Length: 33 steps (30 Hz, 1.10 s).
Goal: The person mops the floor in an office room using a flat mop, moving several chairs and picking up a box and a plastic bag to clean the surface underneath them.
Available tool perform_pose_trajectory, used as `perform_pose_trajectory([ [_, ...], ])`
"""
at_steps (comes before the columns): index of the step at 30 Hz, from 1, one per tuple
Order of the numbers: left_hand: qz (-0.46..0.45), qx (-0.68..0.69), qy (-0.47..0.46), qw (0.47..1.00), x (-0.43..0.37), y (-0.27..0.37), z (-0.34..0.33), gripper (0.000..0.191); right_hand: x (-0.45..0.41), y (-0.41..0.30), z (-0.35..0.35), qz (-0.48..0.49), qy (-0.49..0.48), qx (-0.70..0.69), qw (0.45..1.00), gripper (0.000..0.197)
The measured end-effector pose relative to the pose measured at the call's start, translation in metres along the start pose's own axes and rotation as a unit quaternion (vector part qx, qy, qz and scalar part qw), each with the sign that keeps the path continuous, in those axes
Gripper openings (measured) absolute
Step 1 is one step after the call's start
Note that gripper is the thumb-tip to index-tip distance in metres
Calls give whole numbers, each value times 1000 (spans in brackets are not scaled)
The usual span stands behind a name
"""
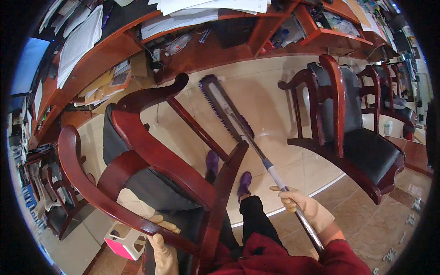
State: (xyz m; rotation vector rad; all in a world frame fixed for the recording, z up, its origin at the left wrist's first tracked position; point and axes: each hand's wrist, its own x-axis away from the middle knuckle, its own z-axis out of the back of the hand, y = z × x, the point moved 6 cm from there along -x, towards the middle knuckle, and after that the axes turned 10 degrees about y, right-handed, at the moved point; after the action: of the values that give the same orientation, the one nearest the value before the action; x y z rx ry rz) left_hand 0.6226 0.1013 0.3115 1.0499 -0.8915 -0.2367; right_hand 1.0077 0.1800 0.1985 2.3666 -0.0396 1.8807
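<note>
My right hand (306, 208), in a pale glove, is closed around the metal handle of a flat mop (287, 189). The mop's long head (223, 106), with a purple fringe, lies on the tiled floor (271, 120) ahead of my feet. My left hand (163, 244), gloved too, grips the armrest (113, 202) of a dark red wooden chair (165, 168). That chair stands tilted in the view, and a black cushion (151, 187) is on it. Its lower parts are partly hidden by its own frame.
A second wooden chair (364, 151) with black padding stands at the right, with more chairs behind it. A desk (206, 55) holding papers and an open drawer (337, 39) runs across the top. A pink and white stool (125, 240) is beside my left hand.
</note>
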Motion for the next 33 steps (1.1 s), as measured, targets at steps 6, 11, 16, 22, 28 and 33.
perform_pose_trajectory([
  [6,6,1,-6,1000,0,-4,-1,79,50,-16,15,-15,78,167,983,59],
  [11,8,13,7,1000,4,-7,-1,80,45,-34,-10,1,58,222,973,57],
  [16,-9,3,0,1000,0,-5,-16,78,-55,-56,-35,136,11,168,976,32],
  [22,-1,11,23,1000,2,-10,-19,84,-95,-10,-48,121,-24,53,991,30],
  [28,-22,12,29,999,0,-15,-24,85,-38,5,-17,142,-38,-96,984,28],
  [33,-9,21,16,1000,-2,-14,-35,83,-57,20,41,130,-4,-165,978,16],
])
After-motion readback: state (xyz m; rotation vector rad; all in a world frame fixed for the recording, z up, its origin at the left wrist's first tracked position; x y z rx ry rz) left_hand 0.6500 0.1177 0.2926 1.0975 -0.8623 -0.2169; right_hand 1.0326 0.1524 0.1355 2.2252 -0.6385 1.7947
